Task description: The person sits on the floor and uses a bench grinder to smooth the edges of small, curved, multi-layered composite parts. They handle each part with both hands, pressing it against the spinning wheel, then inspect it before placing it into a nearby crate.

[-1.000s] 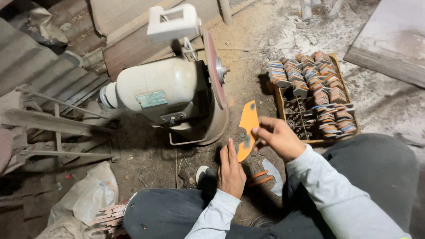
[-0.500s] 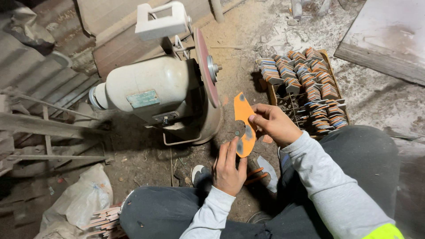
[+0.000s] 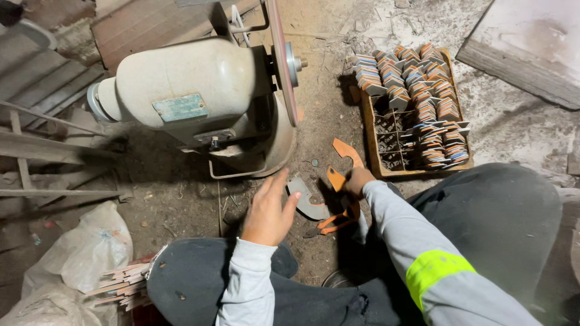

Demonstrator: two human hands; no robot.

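Note:
My right hand point(image 3: 357, 181) grips a flat orange curved piece point(image 3: 347, 151) low over the dirt floor, just left of the wooden crate point(image 3: 370, 139). My left hand point(image 3: 269, 211) hovers with fingers spread and holds nothing. Its fingertips are close to a grey curved flat piece point(image 3: 307, 202) lying on the ground. Orange-handled tool parts point(image 3: 336, 222) lie under my right wrist. A bench grinder point(image 3: 193, 90) with a reddish disc point(image 3: 281, 60) stands just beyond both hands.
The crate holds several stacks of flat grey-and-orange pieces point(image 3: 423, 102). A white sack point(image 3: 90, 253) and a bundle of thin sticks point(image 3: 124, 281) lie at the lower left. Metal bars point(image 3: 42, 151) run along the left. My knees point(image 3: 501, 223) frame the working spot.
My right hand has brought the orange piece down from in front of the grinder disc toward the floor. My left hand has lifted and spread its fingers. The view has moved closer.

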